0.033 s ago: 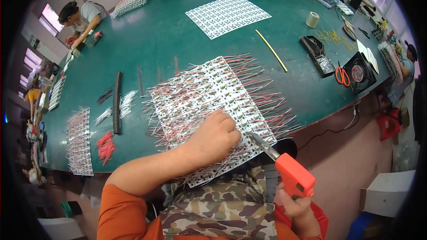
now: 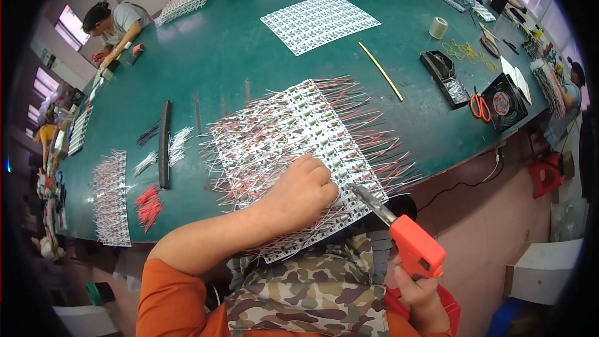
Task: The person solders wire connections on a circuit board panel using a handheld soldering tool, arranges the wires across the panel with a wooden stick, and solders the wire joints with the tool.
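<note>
A large white circuit board panel (image 2: 324, 126), bristling with red and white wires, lies at the table's near edge, partly over it. My left hand (image 2: 301, 188) rests on its near part, with fingers curled and closed. Whatever the fingertips pinch, if anything, is hidden behind the hand. My right hand (image 2: 417, 290) grips an orange-red soldering gun (image 2: 419, 248) by its handle, to the right of the panel. Its metal tip slants up and left to the panel's near right part, close to my left fingers. Whether the tip touches the board I cannot tell.
Left of the panel lie a dark bar (image 2: 165, 143), white wires (image 2: 180, 145), red wires (image 2: 148, 207) and a smaller wired panel (image 2: 111, 200). A bare panel (image 2: 320, 22), yellow stick (image 2: 382, 72), scissors (image 2: 480, 107) and fan (image 2: 504, 103) lie farther off. Other people sit around the table.
The soldering gun in my right hand has shifted slightly to the right. My left hand and the panel stay where they were.
</note>
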`<state>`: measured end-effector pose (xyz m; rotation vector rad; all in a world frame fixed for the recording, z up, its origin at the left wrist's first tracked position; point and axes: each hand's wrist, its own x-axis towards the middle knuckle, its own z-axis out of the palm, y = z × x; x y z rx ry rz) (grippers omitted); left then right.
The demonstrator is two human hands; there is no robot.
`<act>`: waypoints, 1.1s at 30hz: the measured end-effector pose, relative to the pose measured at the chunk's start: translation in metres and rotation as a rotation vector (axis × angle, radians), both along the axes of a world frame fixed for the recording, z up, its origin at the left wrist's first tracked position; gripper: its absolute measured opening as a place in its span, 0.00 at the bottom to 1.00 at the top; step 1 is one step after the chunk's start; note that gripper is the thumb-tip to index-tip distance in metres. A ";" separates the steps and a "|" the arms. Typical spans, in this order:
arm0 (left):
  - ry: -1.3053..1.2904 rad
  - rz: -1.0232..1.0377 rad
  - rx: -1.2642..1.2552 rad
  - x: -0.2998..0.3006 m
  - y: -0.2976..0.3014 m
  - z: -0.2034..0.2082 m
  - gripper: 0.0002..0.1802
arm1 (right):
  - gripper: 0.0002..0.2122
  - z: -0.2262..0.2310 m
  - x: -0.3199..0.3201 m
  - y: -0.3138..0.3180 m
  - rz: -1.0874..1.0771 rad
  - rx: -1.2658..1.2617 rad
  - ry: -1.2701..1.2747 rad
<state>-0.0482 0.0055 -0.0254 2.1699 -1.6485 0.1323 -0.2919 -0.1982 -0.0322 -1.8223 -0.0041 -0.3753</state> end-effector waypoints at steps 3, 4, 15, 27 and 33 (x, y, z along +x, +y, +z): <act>-0.003 -0.003 0.004 0.000 0.000 0.000 0.05 | 0.15 0.007 -0.006 0.001 -0.127 0.152 0.109; -0.007 -0.003 -0.004 0.000 0.000 0.000 0.05 | 0.15 0.008 -0.007 0.000 -0.146 0.215 0.144; -0.006 0.030 0.047 -0.006 0.008 0.005 0.07 | 0.23 -0.003 0.010 -0.003 -0.141 0.340 0.014; 0.043 0.535 -0.118 -0.116 0.167 0.029 0.11 | 0.28 -0.040 0.061 0.037 0.127 1.075 -0.027; 0.071 0.700 -0.210 -0.159 0.188 0.004 0.10 | 0.28 -0.038 0.069 0.045 0.140 1.015 0.036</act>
